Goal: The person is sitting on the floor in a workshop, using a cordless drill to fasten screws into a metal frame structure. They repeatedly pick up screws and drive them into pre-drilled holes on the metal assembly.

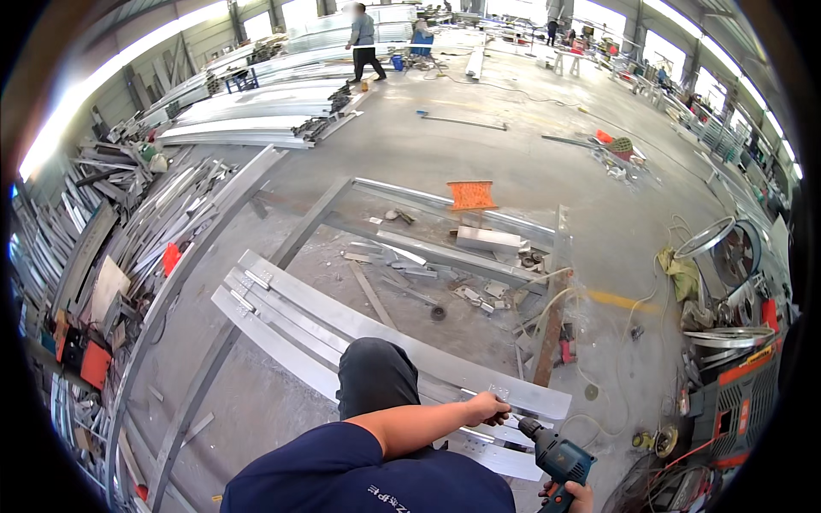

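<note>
My right hand (pixel 579 497) grips the handle of a dark teal power drill (pixel 564 462). The drill's chuck points left and up toward my left hand. My left hand (pixel 489 409) is closed, fingers pinched by the tip of the drill bit; what they hold is too small to make out. Below both hands lie long silver metal panels (pixel 299 312) joined side by side, with small hinge-like fittings (pixel 256 279) at the far-left end and more near my left hand. My knee (pixel 376 372) is over the panels.
The panels rest across a metal frame of long bars (pixel 318 218). Inside it are metal offcuts (pixel 479 299) and an orange stool-like piece (pixel 472 195). Scrap strips pile up left; cables and a dark machine (pixel 740 410) stand right. Another person (pixel 363 38) walks beside stacked profiles (pixel 256 111).
</note>
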`<move>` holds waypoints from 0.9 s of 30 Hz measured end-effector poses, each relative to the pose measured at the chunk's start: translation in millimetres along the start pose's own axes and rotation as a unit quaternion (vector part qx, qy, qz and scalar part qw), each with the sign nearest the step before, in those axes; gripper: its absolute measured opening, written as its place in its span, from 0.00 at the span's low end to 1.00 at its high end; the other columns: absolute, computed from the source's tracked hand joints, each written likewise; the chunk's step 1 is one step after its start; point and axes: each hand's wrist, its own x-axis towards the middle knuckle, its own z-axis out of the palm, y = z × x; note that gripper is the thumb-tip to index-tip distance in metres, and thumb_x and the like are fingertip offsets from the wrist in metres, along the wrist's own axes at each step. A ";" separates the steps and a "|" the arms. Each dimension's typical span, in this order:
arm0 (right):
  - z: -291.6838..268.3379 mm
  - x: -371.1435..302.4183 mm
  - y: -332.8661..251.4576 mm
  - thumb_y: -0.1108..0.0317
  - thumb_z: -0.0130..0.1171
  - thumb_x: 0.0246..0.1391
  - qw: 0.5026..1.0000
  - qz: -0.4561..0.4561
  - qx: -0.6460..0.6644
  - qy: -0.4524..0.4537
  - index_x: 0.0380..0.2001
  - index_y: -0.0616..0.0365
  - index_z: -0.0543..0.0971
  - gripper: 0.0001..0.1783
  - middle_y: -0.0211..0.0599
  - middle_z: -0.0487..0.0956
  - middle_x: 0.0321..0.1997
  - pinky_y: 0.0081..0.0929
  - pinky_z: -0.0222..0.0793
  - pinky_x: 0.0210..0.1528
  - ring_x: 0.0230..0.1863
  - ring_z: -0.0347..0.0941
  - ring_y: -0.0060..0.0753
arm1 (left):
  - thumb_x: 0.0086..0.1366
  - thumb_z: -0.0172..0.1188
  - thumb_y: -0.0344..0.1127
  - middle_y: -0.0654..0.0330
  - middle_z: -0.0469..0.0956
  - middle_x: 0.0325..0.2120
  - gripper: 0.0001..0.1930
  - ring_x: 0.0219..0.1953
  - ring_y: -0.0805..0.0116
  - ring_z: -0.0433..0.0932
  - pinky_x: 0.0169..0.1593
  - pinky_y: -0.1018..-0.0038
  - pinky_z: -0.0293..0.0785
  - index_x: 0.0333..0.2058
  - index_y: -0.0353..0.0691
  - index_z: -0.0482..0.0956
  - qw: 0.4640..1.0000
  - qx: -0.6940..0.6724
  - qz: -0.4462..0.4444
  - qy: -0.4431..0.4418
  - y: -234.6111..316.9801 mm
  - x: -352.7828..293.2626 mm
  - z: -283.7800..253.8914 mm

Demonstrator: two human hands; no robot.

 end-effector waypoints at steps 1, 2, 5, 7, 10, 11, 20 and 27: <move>16.5 -10.7 -5.6 0.58 0.63 0.44 1.000 -0.011 0.004 0.021 0.44 0.69 0.74 0.28 0.52 0.78 0.32 0.41 0.78 0.35 0.32 0.78 0.48 | 0.67 0.60 0.39 0.63 0.78 0.24 0.10 0.25 0.72 0.77 0.25 0.75 0.70 0.37 0.37 0.79 1.000 -0.009 0.006 -0.007 -0.8 5.1 -1.1; 25.3 -14.7 -10.1 0.58 0.61 0.49 0.999 -0.019 0.008 0.044 0.38 0.69 0.76 0.22 0.48 0.77 0.32 0.35 0.76 0.35 0.33 0.76 0.44 | 0.67 0.59 0.38 0.62 0.78 0.24 0.09 0.24 0.72 0.77 0.24 0.75 0.70 0.36 0.38 0.79 1.000 -0.018 0.009 -0.016 -5.0 6.9 -0.6; 32.2 -9.5 3.9 0.53 0.62 0.37 0.994 -0.073 -0.004 0.077 0.40 0.73 0.77 0.33 0.53 0.80 0.26 0.46 0.81 0.36 0.25 0.79 0.47 | 0.68 0.58 0.38 0.60 0.79 0.22 0.11 0.22 0.71 0.76 0.26 0.74 0.72 0.31 0.37 0.80 0.997 0.064 0.037 0.016 -5.4 7.6 -5.6; 27.4 -20.1 11.1 0.58 0.66 0.35 0.994 -0.070 0.020 0.079 0.40 0.73 0.76 0.31 0.50 0.78 0.22 0.37 0.78 0.27 0.22 0.77 0.41 | 0.67 0.59 0.38 0.58 0.81 0.24 0.11 0.24 0.69 0.79 0.29 0.73 0.75 0.32 0.35 0.81 0.998 0.048 0.037 0.025 -20.0 -10.3 -6.9; 60.0 -32.5 -15.6 0.58 0.65 0.39 0.993 -0.083 0.009 0.088 0.31 0.70 0.78 0.23 0.45 0.78 0.21 0.33 0.76 0.27 0.24 0.77 0.39 | 0.67 0.59 0.39 0.58 0.81 0.27 0.11 0.28 0.68 0.79 0.32 0.71 0.76 0.32 0.37 0.81 0.998 0.046 0.047 0.026 18.6 -39.3 2.1; 54.5 -30.0 -16.6 0.59 0.66 0.40 0.994 -0.082 0.014 0.070 0.35 0.72 0.77 0.25 0.45 0.79 0.23 0.33 0.76 0.28 0.27 0.79 0.41 | 0.68 0.58 0.40 0.59 0.80 0.26 0.11 0.27 0.68 0.79 0.32 0.71 0.75 0.32 0.38 0.80 0.999 0.008 0.032 0.019 20.8 -39.9 -0.1; 49.6 -32.0 -18.8 0.60 0.70 0.39 0.995 -0.075 0.053 0.033 0.47 0.73 0.74 0.34 0.53 0.80 0.33 0.31 0.80 0.28 0.30 0.81 0.47 | 0.68 0.61 0.48 0.64 0.72 0.19 0.17 0.20 0.74 0.69 0.23 0.77 0.64 0.32 0.39 0.73 0.997 -0.063 -0.037 -0.029 29.6 -38.5 14.0; 54.9 -33.4 -18.2 0.60 0.70 0.39 0.994 -0.079 0.047 0.050 0.46 0.73 0.75 0.33 0.53 0.80 0.32 0.31 0.80 0.28 0.29 0.81 0.46 | 0.67 0.62 0.47 0.64 0.70 0.19 0.18 0.18 0.75 0.67 0.20 0.77 0.62 0.31 0.37 0.72 0.996 -0.075 -0.028 -0.037 35.4 -44.1 21.5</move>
